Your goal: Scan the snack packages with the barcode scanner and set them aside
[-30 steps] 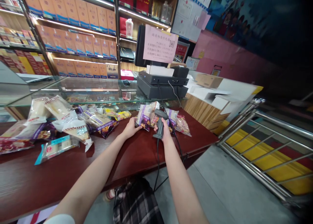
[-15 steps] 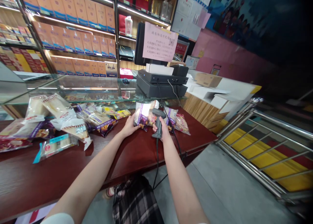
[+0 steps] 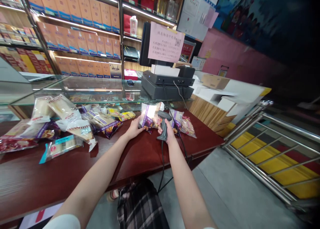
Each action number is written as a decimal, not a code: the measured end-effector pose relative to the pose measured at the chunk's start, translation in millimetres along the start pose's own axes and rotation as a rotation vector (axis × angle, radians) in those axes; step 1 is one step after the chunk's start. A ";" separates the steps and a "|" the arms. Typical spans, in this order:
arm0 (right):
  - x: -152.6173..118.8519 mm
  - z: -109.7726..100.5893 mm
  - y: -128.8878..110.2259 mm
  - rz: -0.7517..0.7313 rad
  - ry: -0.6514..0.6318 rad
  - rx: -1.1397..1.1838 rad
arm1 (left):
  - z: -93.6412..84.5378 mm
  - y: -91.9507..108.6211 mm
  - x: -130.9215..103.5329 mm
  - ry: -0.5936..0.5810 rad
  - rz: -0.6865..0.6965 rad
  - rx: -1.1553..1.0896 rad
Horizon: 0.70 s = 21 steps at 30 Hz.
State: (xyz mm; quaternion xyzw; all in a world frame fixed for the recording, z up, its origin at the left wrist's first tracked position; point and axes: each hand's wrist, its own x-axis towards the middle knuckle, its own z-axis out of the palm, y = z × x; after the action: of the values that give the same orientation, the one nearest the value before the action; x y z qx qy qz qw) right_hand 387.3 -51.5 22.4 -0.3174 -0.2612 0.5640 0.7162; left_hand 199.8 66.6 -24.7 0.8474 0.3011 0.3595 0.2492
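Observation:
In my right hand is a dark grey barcode scanner, its head turned left toward a purple-and-white snack packet. My left hand grips that packet by its left edge on the dark red desk. Light falls on the packet's front. Behind and right of the scanner lie another purple-and-white packet and a clear bag of snacks. To the left is a heap of packaged breads, with a triangular sandwich pack and a blue-ended packet at its front.
A glass display counter borders the desk's far side. The cash register base and a monitor bearing a pink notice stand behind the packets. The scanner's black cable hangs over the front edge. A metal railing stands at right.
The whole view has shifted slightly to the right. Both hands keep their hold on the packet and the scanner, with little other movement.

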 end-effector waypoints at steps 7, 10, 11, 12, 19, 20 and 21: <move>-6.6 3.4 -4.5 0.003 0.036 0.048 | -4.1 8.0 -3.4 0.065 0.017 0.129; -10.3 3.6 -8.2 0.039 0.001 0.071 | -6.0 9.4 -5.8 0.116 0.024 0.194; -11.4 3.1 -9.1 0.053 -0.009 0.066 | -6.8 9.8 -6.4 0.133 0.023 0.215; -12.4 2.5 -9.6 0.065 -0.013 0.058 | -7.7 10.3 -6.8 0.150 0.021 0.237; -12.0 -5.9 -4.4 0.156 -0.115 -0.013 | -38.2 16.6 -8.4 0.282 -0.015 0.460; -10.8 -7.4 -3.0 0.174 -0.153 -0.017 | -48.0 17.1 -9.8 0.285 -0.031 0.509; -9.5 -8.8 -1.5 0.195 -0.187 -0.019 | -58.9 17.4 -12.0 0.279 -0.049 0.562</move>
State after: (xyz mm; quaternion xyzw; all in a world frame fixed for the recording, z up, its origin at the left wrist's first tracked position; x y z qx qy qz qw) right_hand 392.5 -62.4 17.5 -0.2942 -0.3002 0.6555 0.6274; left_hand 154.2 58.4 17.2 0.8180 0.4401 0.3691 -0.0299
